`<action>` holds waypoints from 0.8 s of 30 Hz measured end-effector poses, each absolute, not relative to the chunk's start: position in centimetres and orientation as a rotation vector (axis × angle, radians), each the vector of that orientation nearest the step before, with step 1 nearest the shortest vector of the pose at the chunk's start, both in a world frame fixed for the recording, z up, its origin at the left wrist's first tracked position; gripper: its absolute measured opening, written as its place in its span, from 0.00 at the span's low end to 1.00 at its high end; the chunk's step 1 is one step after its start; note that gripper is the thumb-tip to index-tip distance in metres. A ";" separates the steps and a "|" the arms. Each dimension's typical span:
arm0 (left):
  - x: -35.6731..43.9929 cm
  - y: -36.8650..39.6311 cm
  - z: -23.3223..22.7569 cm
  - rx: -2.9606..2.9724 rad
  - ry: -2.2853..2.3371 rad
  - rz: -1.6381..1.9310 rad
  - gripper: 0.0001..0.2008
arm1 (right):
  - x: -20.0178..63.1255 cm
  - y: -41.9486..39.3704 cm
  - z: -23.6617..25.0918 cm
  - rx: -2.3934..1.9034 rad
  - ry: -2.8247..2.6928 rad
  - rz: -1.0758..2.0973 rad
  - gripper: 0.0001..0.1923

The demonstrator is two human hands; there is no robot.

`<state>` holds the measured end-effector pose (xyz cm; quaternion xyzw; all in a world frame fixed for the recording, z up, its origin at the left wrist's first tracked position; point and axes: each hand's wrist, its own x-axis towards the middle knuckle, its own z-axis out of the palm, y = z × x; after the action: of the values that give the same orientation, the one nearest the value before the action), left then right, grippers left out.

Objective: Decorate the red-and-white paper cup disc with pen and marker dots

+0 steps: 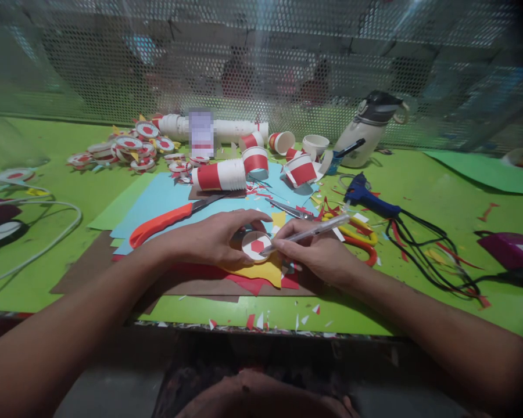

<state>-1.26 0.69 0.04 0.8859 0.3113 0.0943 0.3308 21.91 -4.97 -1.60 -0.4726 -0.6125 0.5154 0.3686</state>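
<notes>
My left hand point(218, 238) grips the edge of a small white paper disc point(249, 241), which looks like a paper cup bottom with a red shape at its centre. In my right hand point(318, 249) is a pen point(318, 227), its tip touching the disc near the red shape. Under the disc lies a piece of yellow paper point(261, 274) over red scraps. An orange-handled knife point(163, 223) rests to the left of my left hand. Scissors point(366, 235) with orange and yellow handles lie partly hidden behind my right hand.
Red-and-white paper cups point(220, 175) lie behind the blue paper point(143, 203). Finished-looking red-and-white discs point(128, 144) are heaped at back left. A blue glue gun point(370, 197) with a black cord is at right, near a bottle point(361, 136). A perforated metal screen point(261, 64) stands behind.
</notes>
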 end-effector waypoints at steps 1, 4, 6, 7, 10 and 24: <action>-1.3 0.7 0.0 2.315 0.813 0.248 0.36 | 21.9 -5.0 -1.6 -1.214 -1.564 1.331 0.11; -1.3 0.7 0.0 2.314 0.813 0.252 0.36 | 21.9 -5.0 -1.8 -1.216 -1.541 1.334 0.12; -1.3 0.7 0.1 2.319 0.814 0.255 0.35 | 21.9 -5.0 -1.8 -1.215 -1.547 1.322 0.12; -1.3 0.7 0.1 2.322 0.818 0.258 0.35 | 21.9 -5.0 -1.8 -1.215 -1.558 1.312 0.12; -1.2 0.7 0.1 2.330 0.817 0.267 0.34 | 21.9 -4.9 -1.8 -1.220 -1.579 1.287 0.11; -1.1 0.6 0.3 2.328 0.801 0.263 0.32 | 21.8 -5.1 -1.6 -1.196 -1.543 1.370 0.10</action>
<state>-1.09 0.58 0.29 0.8887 0.3057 0.1005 0.3266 21.79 -5.10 -1.61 -0.4661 -0.6013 0.5337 0.3693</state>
